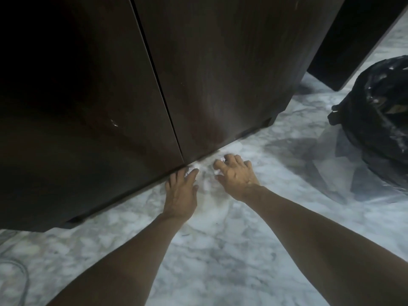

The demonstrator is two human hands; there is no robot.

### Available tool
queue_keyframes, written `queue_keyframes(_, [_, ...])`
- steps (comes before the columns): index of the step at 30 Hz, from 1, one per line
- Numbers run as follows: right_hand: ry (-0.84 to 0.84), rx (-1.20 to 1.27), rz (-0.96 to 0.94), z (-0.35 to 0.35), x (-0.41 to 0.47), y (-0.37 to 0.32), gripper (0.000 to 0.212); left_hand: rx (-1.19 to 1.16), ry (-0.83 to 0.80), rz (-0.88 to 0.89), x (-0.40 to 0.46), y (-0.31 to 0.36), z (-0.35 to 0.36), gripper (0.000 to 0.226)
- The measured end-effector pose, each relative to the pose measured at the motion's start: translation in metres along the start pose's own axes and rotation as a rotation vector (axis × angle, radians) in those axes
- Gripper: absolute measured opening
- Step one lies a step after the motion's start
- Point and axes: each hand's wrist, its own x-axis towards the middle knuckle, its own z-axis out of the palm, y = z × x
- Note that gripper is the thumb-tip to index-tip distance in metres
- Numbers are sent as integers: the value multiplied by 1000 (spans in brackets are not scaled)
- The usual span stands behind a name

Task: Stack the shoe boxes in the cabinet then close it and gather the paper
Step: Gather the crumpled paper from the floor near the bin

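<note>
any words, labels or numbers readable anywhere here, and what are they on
None can be read.
Cabinet doors: plain dark wood, no label or number.
Crumpled paper at the left hand and right hand: white, blurred, no print can be made out.
Black bag: only glare and a few pale flecks, too blurred to tell whether any is print.
Marble floor: veining only.

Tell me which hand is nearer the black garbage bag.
Right. The right hand is on the floor left of the black garbage bag; the left hand lies farther left, by the cabinet base.
</note>
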Motion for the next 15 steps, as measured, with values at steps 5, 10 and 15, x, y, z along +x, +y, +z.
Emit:
queue_keyframes(5, [16,-36,-22,6,-28,20,26,-4,51,10,-9,2,0,35])
queue_keyframes(10, [110,88,-11,-15,-57,26,22,-70,113,93,-22,26,-7,41])
queue_keyframes(15, [530,177,-12,-106,-73,28,24,-284,245,249,0,95,-52,38])
